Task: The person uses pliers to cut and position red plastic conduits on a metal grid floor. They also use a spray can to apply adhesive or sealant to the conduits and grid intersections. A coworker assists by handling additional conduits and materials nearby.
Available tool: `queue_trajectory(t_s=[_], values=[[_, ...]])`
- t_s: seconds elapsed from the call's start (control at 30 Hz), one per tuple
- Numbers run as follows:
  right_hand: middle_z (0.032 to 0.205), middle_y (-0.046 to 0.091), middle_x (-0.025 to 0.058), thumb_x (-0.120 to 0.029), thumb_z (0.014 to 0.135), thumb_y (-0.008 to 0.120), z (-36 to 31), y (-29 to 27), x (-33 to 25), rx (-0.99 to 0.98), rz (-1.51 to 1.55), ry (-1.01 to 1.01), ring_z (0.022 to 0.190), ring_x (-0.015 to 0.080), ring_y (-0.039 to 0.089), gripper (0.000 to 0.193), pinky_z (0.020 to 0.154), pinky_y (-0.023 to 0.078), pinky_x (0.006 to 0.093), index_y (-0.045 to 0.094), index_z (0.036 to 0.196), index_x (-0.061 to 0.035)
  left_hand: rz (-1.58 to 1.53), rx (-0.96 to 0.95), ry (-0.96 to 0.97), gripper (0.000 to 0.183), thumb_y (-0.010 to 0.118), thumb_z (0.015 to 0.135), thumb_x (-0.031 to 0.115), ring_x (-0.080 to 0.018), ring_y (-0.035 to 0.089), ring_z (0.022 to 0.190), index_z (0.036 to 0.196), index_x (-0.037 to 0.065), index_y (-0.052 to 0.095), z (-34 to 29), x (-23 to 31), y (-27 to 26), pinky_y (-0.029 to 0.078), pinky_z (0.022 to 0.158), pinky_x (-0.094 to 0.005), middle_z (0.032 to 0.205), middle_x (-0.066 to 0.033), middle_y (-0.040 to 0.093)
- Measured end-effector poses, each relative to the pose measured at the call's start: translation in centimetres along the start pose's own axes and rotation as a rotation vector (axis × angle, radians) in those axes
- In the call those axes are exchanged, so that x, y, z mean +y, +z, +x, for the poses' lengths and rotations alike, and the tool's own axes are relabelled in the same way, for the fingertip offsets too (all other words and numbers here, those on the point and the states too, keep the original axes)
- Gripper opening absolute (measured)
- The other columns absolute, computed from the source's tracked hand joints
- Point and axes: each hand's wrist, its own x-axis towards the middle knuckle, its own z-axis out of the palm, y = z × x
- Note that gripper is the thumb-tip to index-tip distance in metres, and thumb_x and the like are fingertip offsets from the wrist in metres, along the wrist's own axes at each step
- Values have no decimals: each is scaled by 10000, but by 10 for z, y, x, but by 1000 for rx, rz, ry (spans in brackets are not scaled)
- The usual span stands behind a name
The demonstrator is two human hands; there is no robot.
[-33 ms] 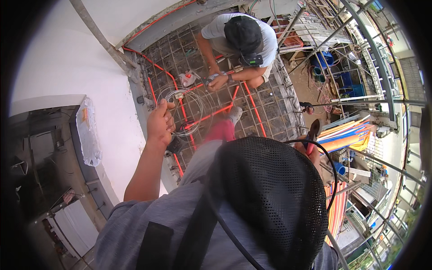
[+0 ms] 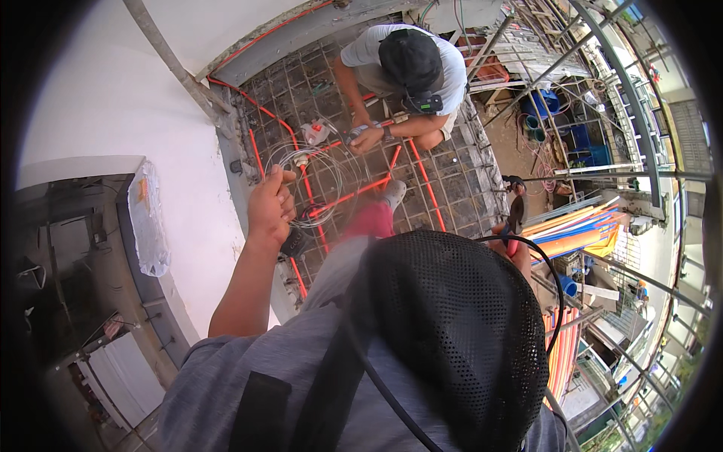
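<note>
I see the loose coil of thin, pale wire [image 2: 340, 181] left of centre, above the brown steel-bar grid [image 2: 452, 181]; the left hand [image 2: 269, 205] has its fingers curled closed on the coil's near-left edge; at right, the right hand [image 2: 520, 258], partly behind black mesh fabric [image 2: 459, 301], grips red-handled pliers [image 2: 517, 215]; far side, a pale-shirted co-worker [image 2: 407, 68] crouches.

At the far right, a blue barrel [image 2: 548, 101] is seen beside a dark green bucket [image 2: 534, 131]. Nearer on the right, orange, blue and white pipes [image 2: 568, 227] are heaped together, and a red-striped sheet [image 2: 562, 339] is placed nearer still. On the left, a white wall [image 2: 194, 218] is broken by a dark doorway [image 2: 68, 256], clear plastic [image 2: 151, 230] being seen along its edge
</note>
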Motion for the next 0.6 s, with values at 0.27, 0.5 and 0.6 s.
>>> queue_trajectory(t_s=[0.27,0.5,0.6], values=[[987,734,81,-230,1010,762,92,102,-68,-281,-32,-126,914,159,683,279,826,548,352,688,1179,-21,-65,-458,51,431,500,1189,386,-56,287,490,1049,22,683,-17,16,-18,268,465,-264,622,64,351],[1058,757,50,-217,1030,756,142,164,-71,-325,-61,-213,940,179,703,270,837,570,348,694,1209,-25,-72,-622,9,426,516,1185,359,-61,299,503,1029,4,691,-19,-16,-39,266,486,-268,620,57,346],[1169,736,78,-291,1063,759,138,157,-61,-577,145,39,1058,141,691,336,812,565,298,633,1201,-11,-110,-472,-28,426,548,1174,352,-60,304,502,1017,-16,692,-20,-24,-53,260,493,-269,616,58,353]])
